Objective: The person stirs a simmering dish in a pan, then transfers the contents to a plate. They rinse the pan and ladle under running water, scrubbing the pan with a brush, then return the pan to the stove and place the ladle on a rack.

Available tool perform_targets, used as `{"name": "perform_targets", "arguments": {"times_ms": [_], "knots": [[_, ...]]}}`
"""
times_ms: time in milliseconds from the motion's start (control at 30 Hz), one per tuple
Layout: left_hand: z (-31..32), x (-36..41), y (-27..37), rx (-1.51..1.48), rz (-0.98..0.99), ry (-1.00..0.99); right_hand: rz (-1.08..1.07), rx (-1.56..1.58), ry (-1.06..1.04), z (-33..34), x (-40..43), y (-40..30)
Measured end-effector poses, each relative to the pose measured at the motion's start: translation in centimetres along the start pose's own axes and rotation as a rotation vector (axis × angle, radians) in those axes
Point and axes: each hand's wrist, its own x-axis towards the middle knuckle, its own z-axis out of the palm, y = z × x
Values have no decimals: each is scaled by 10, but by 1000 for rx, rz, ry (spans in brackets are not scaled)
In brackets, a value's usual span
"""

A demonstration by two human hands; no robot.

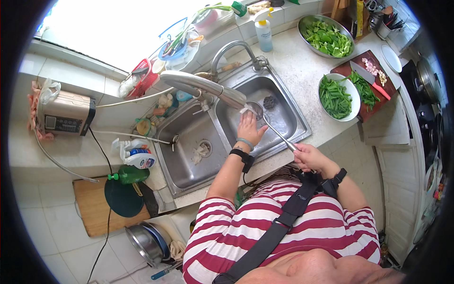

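My right hand (308, 156) is closed around the handle of a metal ladle (278, 133), whose round bowl hangs over the right sink basin (283, 96). Beside that bowl, under the spout of the large faucet (227, 94), is my left hand (248, 128), its thumb spread from the fingers. The fingertips are by the spout and the ladle's rim; whether they touch or hold something cannot be told. A dark scouring pad (269, 102) lies in the same basin, beyond the ladle. The left basin (188, 142) has a pale, crumpled thing at its drain.
Right of the sink stand a steel bowl of cut green peppers (328, 37), a white bowl of chopped greens (336, 97) and a cutting board (385, 88) with a knife (367, 76). A spray bottle (264, 33) stands behind the sink; cleaner bottles (140, 158) lie at its left.
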Motion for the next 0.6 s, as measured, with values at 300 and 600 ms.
{"name": "perform_targets", "arguments": {"times_ms": [300, 600], "knots": [[16, 12, 36, -1220, -83, -5, 20, 78, 72, 0, 14, -5], [-4, -37, 75, -719, 340, -168, 2, 202, 106, -7, 20, -2]]}}
